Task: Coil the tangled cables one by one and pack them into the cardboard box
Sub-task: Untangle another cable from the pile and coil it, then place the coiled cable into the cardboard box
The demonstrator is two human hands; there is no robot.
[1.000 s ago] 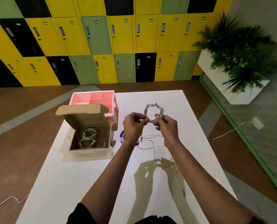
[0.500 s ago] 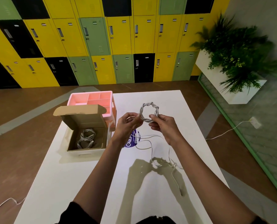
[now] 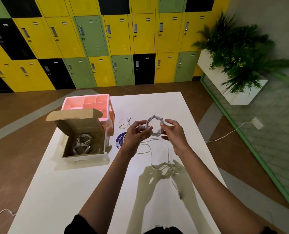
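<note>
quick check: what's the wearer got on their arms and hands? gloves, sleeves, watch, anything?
No gloves, rings, watch or bands show: the left hand and right hand are bare, as are both forearms. The only clothing in view is dark, black-looking fabric at the bottom edge, a short sleeve on the left upper arm and a sliver by the right. No markings or cables are attached to the arms.

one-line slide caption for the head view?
Left hand pinches a coiled grey cable ring, open right hand beside it, open brown cardboard box nearby.

left hand fingers pinched closed | right hand fingers spread, loose
</note>
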